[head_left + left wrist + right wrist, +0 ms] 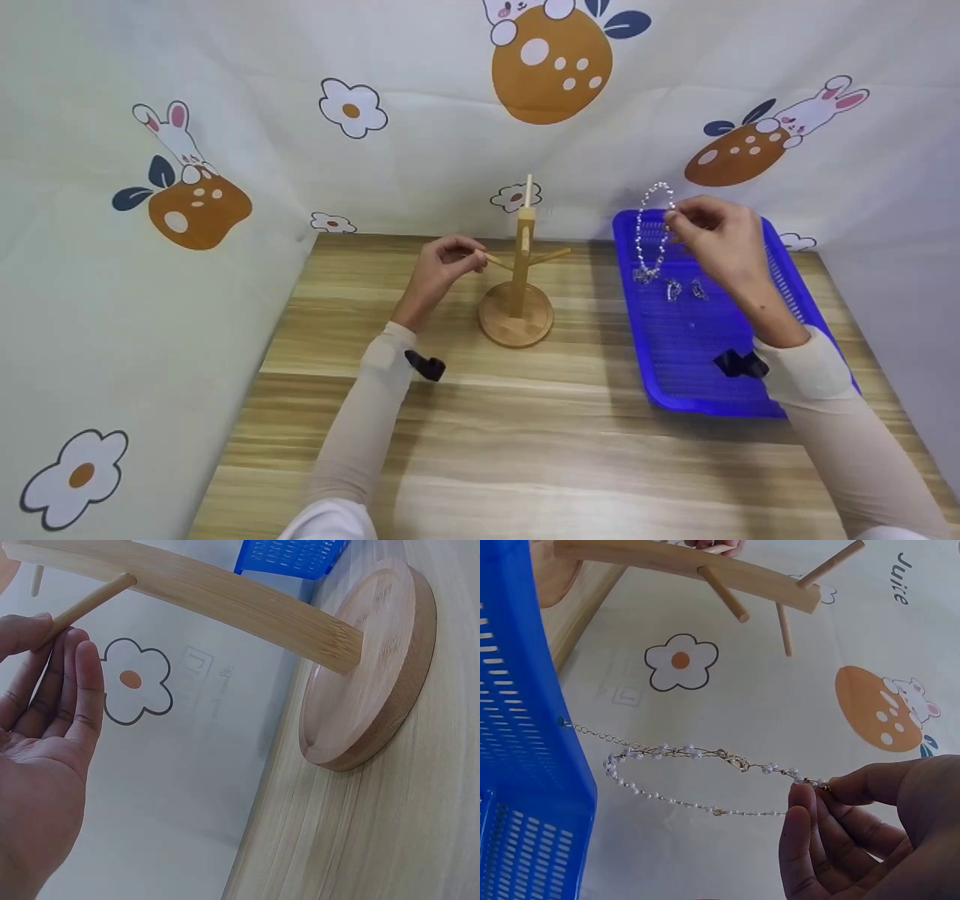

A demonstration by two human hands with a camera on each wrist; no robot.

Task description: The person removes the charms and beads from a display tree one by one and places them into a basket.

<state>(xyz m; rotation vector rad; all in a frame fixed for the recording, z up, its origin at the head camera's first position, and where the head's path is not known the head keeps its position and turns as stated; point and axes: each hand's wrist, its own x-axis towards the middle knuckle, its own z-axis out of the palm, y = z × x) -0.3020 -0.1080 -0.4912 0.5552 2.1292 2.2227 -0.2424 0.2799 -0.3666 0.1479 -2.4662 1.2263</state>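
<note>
A wooden peg stand (520,262) with a round base (516,330) stands upright on the table. My left hand (448,271) pinches the tip of its left peg (94,604) between thumb and fingers. Over the blue basket, my right hand (718,240) pinches a pearl-beaded bracelet (639,232), which hangs as a loop. In the right wrist view the bracelet (667,801) shows a gold clasp and a thin chain tail that reaches toward the basket's side.
The blue plastic basket (652,375) sits at the right of the table (480,450). Small shiny jewellery pieces (673,289) lie at its far end. A printed cloth (420,180) backs the table, close behind the stand.
</note>
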